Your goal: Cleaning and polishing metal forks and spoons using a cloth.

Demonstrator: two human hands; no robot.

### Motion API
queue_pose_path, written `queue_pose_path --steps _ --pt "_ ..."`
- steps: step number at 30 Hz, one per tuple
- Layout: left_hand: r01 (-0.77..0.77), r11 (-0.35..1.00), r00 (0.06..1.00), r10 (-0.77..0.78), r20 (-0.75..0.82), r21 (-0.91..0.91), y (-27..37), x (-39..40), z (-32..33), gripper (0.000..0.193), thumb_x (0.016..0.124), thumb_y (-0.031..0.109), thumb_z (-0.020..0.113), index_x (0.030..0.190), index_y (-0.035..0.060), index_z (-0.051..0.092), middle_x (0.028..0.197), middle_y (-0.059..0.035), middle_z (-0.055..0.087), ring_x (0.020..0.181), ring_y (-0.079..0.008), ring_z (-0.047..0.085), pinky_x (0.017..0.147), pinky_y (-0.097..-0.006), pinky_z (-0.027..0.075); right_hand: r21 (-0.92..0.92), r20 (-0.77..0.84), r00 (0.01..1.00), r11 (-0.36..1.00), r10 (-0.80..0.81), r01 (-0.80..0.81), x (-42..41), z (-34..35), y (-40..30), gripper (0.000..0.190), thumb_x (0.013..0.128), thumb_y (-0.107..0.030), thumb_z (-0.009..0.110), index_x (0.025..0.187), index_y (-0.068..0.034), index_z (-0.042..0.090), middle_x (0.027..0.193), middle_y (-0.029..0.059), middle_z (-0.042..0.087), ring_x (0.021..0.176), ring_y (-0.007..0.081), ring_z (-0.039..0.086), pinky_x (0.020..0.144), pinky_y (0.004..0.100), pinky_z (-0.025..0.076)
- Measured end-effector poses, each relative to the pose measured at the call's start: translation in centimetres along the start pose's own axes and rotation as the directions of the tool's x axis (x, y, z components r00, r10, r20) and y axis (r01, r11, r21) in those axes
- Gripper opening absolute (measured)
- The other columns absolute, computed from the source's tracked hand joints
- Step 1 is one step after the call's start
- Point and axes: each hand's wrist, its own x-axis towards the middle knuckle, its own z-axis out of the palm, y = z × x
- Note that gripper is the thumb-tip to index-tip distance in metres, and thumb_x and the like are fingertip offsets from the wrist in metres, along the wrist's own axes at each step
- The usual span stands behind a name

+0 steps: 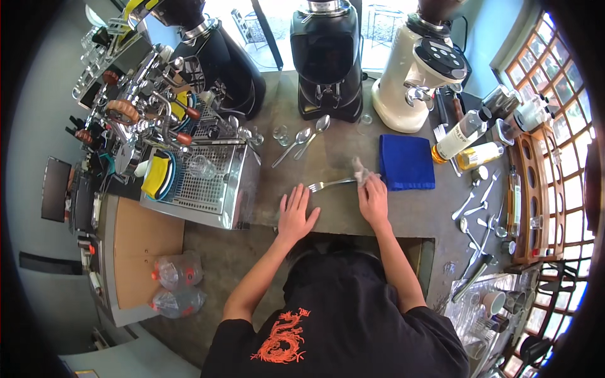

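Note:
My left hand (297, 212) lies flat on the grey countertop (331, 215), fingers apart, holding nothing. A metal fork (326, 184) lies just beyond it, tines towards the left hand. My right hand (373, 198) has its fingers on a crumpled whitish tissue or cloth (361, 174) at the fork's handle end. Whether those fingers also touch the handle cannot be made out. Right of this hand is a folded blue cloth (407, 162). Two metal spoons (295, 145) (315, 134) lie farther back, near small clear glasses (280, 134).
An espresso machine (236, 184) stands at left. Black grinders (222, 71) (326, 61) and a cream grinder (401, 80) line the back. Bottles (461, 134), scattered cutlery (472, 236), a wooden rack (524, 198) and a tray of cups (494, 302) are at right.

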Motion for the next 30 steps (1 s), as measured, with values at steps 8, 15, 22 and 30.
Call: queue_pose_path --steps 8,15,22,30 --pt "-0.015 0.998 0.997 0.019 0.077 -0.056 0.5 0.1 -0.4 0.066 0.098 0.042 0.059 0.151 0.0037 0.046 0.157 -0.0150 0.046 0.145 -0.0292 0.044 0.120 -0.0512 0.026 -0.201 0.241 0.969 0.975 -0.044 0.094 -0.4 1.0 -3.9 0.058 0.091 -0.036 0.070 0.142 -0.010 0.057 0.158 0.0160 0.042 0.146 0.0422 0.037 0.117 0.0595 0.027" --pt "-0.065 0.997 0.994 0.061 0.095 0.046 -0.5 -0.4 0.5 0.055 0.096 0.042 0.060 0.135 0.0031 0.058 0.151 -0.0148 0.052 0.141 -0.0278 0.048 0.119 -0.0501 0.028 -0.115 0.374 0.902 0.954 -0.218 0.278 -1.2 3.2 -7.3 0.060 0.098 -0.038 0.059 0.152 -0.015 0.047 0.157 0.0106 0.045 0.146 0.0313 0.041 0.119 0.0538 0.029" --pt "-0.019 1.000 0.998 0.020 0.064 -0.016 0.3 0.2 -0.3 0.066 0.097 0.041 0.061 0.151 0.0057 0.047 0.156 -0.0131 0.048 0.143 -0.0275 0.046 0.119 -0.0501 0.028 -0.344 0.275 0.961 0.934 0.005 0.094 -0.9 0.4 -3.1 0.058 0.100 -0.035 0.058 0.151 -0.011 0.048 0.156 0.0121 0.047 0.144 0.0318 0.043 0.118 0.0532 0.031" --pt "-0.018 0.999 0.999 0.020 0.040 -0.048 0.4 0.3 -0.2 0.062 0.095 0.039 0.062 0.149 0.0116 0.051 0.154 -0.0120 0.050 0.141 -0.0281 0.049 0.117 -0.0523 0.032 -0.140 0.341 0.939 0.987 -0.031 0.083 -0.4 2.6 -6.6 0.055 0.098 -0.033 0.061 0.142 -0.002 0.052 0.159 0.0221 0.038 0.149 0.0411 0.033 0.120 0.0558 0.027"
